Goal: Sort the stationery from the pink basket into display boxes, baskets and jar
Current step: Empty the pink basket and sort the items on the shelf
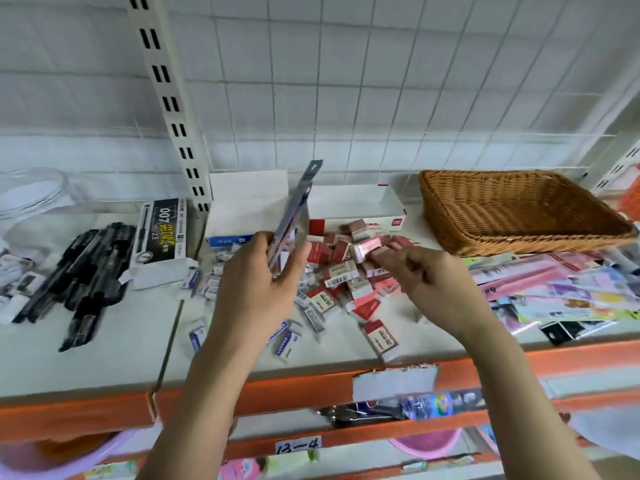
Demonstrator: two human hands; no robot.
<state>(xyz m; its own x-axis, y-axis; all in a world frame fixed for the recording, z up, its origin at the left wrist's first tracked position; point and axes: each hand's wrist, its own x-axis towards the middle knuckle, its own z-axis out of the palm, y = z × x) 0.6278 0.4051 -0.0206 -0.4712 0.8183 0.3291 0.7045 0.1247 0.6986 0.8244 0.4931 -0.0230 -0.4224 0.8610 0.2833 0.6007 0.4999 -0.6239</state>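
Stationery lies mostly unsorted on the white shelf top (104, 348). Taking the woven brown wicker basket (519, 213) as landmark: it holds nothing visible, while flat pastel packets (561, 289) fan out just in front of it. To its left, the open red-and-white display box (360, 202) looks bare inside, with red-sleeved erasers (346, 278) heaped before it and small blue-and-white erasers (287, 336) scattered nearer the shelf edge. Farther left stands a white-and-blue box (242, 202), then a black printed pen box (162, 230) beside loose black pens (86, 271), and a clear jar (38, 199) at the far end.

The left hand (256, 282) grips a long flat grey-and-pink blister pack (294, 209), held upright. The right hand (426, 275) pinches a pale pink wrapped eraser (367, 249) above the heap. I judge sorting barely begun; the eraser pile crowds the box fronts. A pink basket (86, 452) seems to sit below the orange shelf lip.
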